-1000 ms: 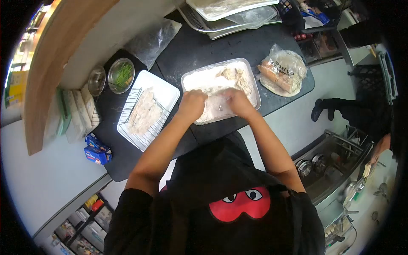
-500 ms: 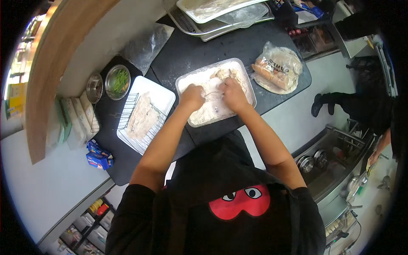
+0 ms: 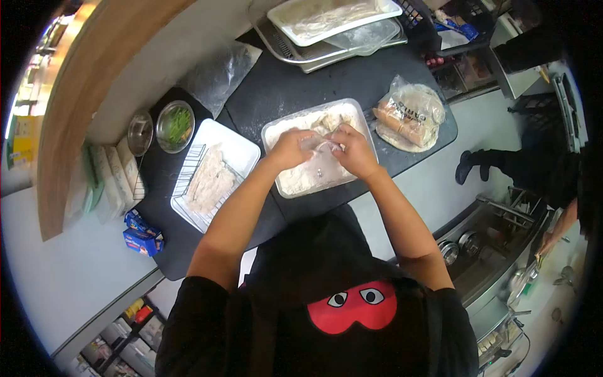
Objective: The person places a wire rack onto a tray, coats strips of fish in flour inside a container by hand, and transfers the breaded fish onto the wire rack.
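A clear rectangular tub (image 3: 270, 136) of white flour (image 3: 295, 182) stands in front of me on the dark table. Over it, my left hand (image 3: 292, 148) and my right hand (image 3: 353, 152) are close together, fingers curled and pinching the near edges of a pale, flour-coated piece of meat (image 3: 323, 147). Part of that piece is hidden by my fingers. More lumpy coated pieces (image 3: 333, 119) lie at the tub's far right. To the left, a white tray (image 3: 217, 132) with a wire rack carries a long floured piece (image 3: 212, 179).
Metal bowls (image 3: 176, 127), one with green vegetables, stand at the left. Bagged bread (image 3: 408, 116) lies at the right, stacked trays (image 3: 333, 19) at the back. Blue boxes (image 3: 143, 234) sit at the table's left edge. Another person's arm (image 3: 558, 229) shows far right.
My hands have come closer together over the tub, bringing the coated piece up between my fingertips. The whole view has shifted slightly.
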The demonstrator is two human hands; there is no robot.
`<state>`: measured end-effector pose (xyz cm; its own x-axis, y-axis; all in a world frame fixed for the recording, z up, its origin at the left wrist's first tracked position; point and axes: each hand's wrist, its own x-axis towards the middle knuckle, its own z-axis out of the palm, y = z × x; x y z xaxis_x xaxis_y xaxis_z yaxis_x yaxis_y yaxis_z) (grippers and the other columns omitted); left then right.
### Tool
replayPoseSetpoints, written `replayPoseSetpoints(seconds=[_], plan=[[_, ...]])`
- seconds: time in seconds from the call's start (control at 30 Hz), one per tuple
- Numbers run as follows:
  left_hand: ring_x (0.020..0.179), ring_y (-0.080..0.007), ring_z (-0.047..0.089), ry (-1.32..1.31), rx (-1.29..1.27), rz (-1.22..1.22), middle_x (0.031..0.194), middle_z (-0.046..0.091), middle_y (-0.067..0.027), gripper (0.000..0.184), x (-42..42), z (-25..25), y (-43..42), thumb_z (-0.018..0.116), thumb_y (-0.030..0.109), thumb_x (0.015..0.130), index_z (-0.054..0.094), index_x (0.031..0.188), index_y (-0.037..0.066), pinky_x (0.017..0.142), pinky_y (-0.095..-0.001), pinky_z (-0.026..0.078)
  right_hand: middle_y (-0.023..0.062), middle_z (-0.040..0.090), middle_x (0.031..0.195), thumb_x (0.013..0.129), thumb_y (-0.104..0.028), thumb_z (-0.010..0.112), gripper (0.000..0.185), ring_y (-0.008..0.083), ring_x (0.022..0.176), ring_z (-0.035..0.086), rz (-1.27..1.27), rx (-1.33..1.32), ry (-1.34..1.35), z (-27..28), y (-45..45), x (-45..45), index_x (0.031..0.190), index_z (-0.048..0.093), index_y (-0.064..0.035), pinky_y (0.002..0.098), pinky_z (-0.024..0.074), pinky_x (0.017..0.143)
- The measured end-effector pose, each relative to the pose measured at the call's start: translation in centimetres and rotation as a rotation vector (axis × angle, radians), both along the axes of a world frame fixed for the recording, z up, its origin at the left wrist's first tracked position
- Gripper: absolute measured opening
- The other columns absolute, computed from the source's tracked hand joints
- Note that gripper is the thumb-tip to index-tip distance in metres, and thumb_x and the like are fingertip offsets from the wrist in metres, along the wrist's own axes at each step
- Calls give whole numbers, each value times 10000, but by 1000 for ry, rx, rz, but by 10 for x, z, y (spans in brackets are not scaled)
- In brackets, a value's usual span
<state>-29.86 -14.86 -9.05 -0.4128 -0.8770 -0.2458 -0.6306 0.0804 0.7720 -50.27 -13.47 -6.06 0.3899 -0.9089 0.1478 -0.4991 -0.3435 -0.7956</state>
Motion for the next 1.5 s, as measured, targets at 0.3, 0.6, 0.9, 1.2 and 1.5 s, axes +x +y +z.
replayPoseSetpoints(seconds=[0.3,0.6,0.9,1.2,1.5], plan=[[922,-255,586,66,-183,66,946,632,-121,318,4,9,-7,628,16,646,613,963,21,817,-330,448,114,606,807,666,61,584,259,260,742,588,-56,-64,-120,15,-18,0,899,640,-37,313,470,663],[1133,-284,460,-503,-433,-345,1197,519,-111,322,31,21,51,535,110,754,593,1069,82,974,-436,331,88,618,976,716,-76,523,272,281,949,561,354,-178,305,-27,13,-30,951,658,-98,370,432,864],[1141,-269,440,-585,-327,-333,1203,496,-117,341,24,11,71,487,145,797,545,1119,50,980,-450,309,100,603,1025,757,-68,480,278,257,1014,535,233,-243,376,-58,8,-28,995,621,-87,356,416,894],[1133,-247,407,-418,-262,-10,1176,453,-75,426,-8,8,43,697,228,661,560,1040,89,906,-417,340,117,614,885,641,-71,625,306,276,823,585,131,-148,339,-37,-5,-6,944,636,-31,359,457,778],[883,-339,592,-65,-50,43,926,624,-192,339,24,5,5,577,-5,678,601,1014,33,810,-376,454,202,623,794,697,-120,584,272,326,770,617,-141,555,97,-11,-2,-39,948,627,-24,367,479,711]])
